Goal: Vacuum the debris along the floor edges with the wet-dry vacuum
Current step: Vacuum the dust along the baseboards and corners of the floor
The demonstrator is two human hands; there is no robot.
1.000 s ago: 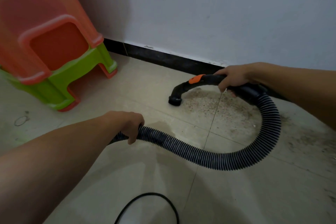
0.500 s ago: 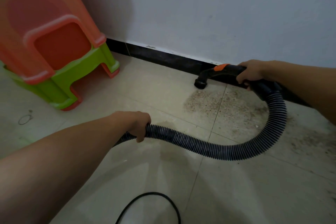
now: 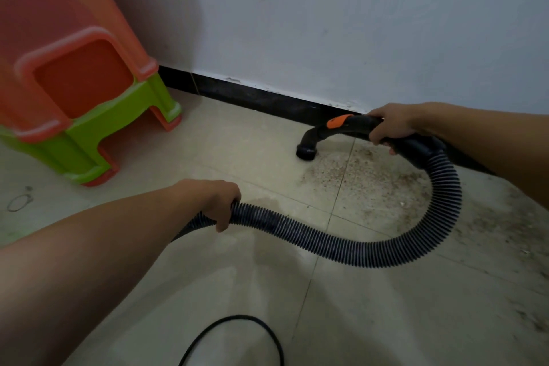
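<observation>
My right hand (image 3: 389, 125) grips the curved black vacuum handle (image 3: 350, 125), which carries an orange slider. Its round nozzle mouth (image 3: 306, 153) points down at the tile just in front of the black baseboard (image 3: 252, 98). A patch of brown gritty debris (image 3: 356, 178) spreads over the tiles to the right of the nozzle. The ribbed black hose (image 3: 356, 249) loops from the handle down and left across the floor. My left hand (image 3: 221, 202) grips the hose at its left part.
Stacked orange and green plastic stools (image 3: 83, 116) stand at the left near the wall. A black power cord (image 3: 237, 336) loops on the tile at the bottom. A small wire ring (image 3: 19, 202) lies at far left. More dirt (image 3: 520, 232) marks the right tiles.
The nozzle went from the middle of the debris patch up to the baseboard, then came back down and left onto the tile. My left hand stayed on the hose.
</observation>
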